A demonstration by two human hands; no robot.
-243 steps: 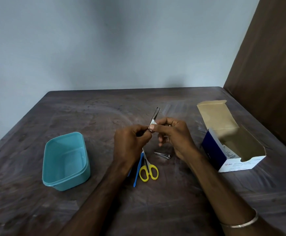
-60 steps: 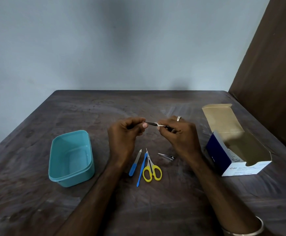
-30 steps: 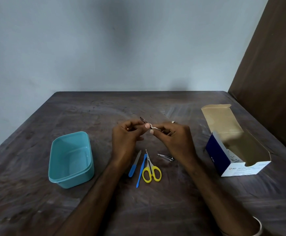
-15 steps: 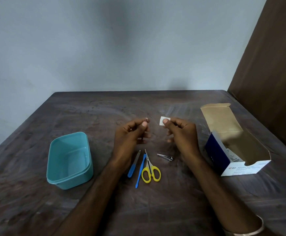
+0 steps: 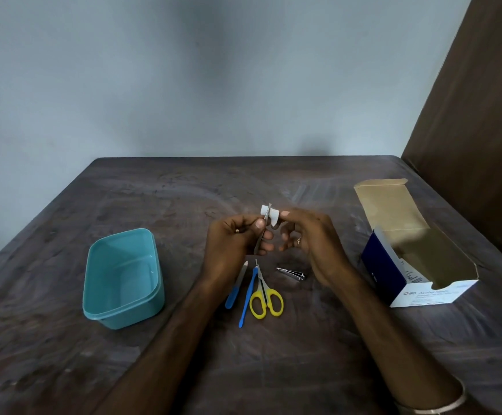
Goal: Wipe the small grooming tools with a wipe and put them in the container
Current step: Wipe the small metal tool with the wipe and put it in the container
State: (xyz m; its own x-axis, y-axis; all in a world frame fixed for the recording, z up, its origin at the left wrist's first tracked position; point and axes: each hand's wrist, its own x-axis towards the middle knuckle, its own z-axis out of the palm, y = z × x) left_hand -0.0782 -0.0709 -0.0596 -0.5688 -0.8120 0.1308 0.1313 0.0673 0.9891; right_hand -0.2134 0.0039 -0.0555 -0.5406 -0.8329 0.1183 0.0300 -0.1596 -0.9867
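Note:
My left hand (image 5: pixel 233 244) pinches slim metal tweezers (image 5: pixel 261 235), held nearly upright above the table. My right hand (image 5: pixel 309 244) holds a small white wipe (image 5: pixel 269 213) against the tweezers' upper end. Below the hands, on the table, lie a blue-handled nail file (image 5: pixel 236 286), a thin blue tool (image 5: pixel 248 298), yellow-handled scissors (image 5: pixel 266 298) and a metal nail clipper (image 5: pixel 291 274). A teal plastic container (image 5: pixel 122 277) stands open to the left, and nothing is visible inside it.
An open white-and-blue cardboard box of alcohol swabs (image 5: pixel 414 259) lies at the right, flap up. The dark wooden table (image 5: pixel 64 354) ends at a grey wall behind. A brown panel (image 5: pixel 477 115) rises at the right.
Half a second ago the hands were apart, the wipe held clear of the tweezers. Now my right hand has brought the wipe back onto the upper end of the tweezers.

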